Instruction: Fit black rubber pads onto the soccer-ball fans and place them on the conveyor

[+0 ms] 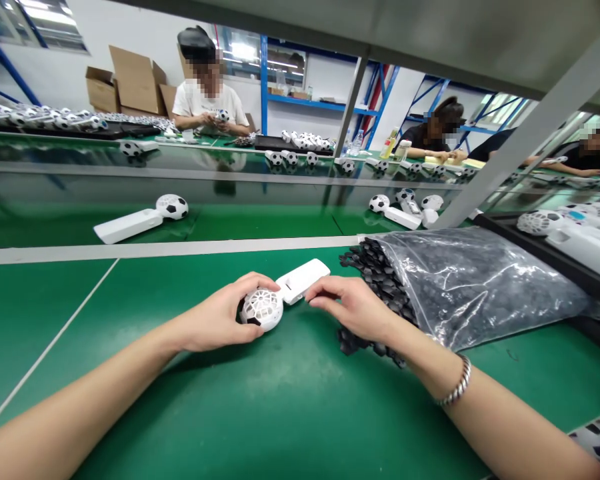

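Note:
On the green bench, my left hand is closed around the round head of a white handheld fan. The head is patterned like a soccer ball, with an open web grille and a few black patches. Its flat white handle points up and to the right. My right hand hovers by the handle's end, thumb and forefinger pinched together; what is between them, if anything, is too small to tell. Just behind that hand, small black pieces spill from a clear plastic bag.
A soccer-ball fan lies on the belt beyond the bench, with several more at the right. A black tray of fans stands at right, near a slanted metal post. Co-workers sit across, one in a white shirt.

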`<control>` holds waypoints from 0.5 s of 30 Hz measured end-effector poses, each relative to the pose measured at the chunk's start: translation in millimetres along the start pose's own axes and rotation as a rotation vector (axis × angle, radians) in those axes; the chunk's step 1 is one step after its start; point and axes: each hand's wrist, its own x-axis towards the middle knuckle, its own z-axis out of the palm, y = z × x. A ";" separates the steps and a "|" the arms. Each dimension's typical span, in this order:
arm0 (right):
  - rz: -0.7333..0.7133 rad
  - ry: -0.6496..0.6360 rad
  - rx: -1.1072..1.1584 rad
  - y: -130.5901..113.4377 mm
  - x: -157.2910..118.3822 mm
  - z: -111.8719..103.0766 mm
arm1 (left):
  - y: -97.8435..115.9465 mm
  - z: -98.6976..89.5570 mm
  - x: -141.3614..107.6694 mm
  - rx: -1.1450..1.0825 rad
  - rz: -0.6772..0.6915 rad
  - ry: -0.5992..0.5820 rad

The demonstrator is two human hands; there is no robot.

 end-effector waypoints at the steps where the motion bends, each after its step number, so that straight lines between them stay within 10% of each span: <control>1: -0.045 -0.010 0.030 -6.2 0.9 3.2 | -1.9 -1.3 -0.6 -0.009 0.004 -0.006; 15: -0.017 -0.033 0.174 -20.8 5.6 21.7 | 6.1 7.6 -3.5 0.027 0.005 0.090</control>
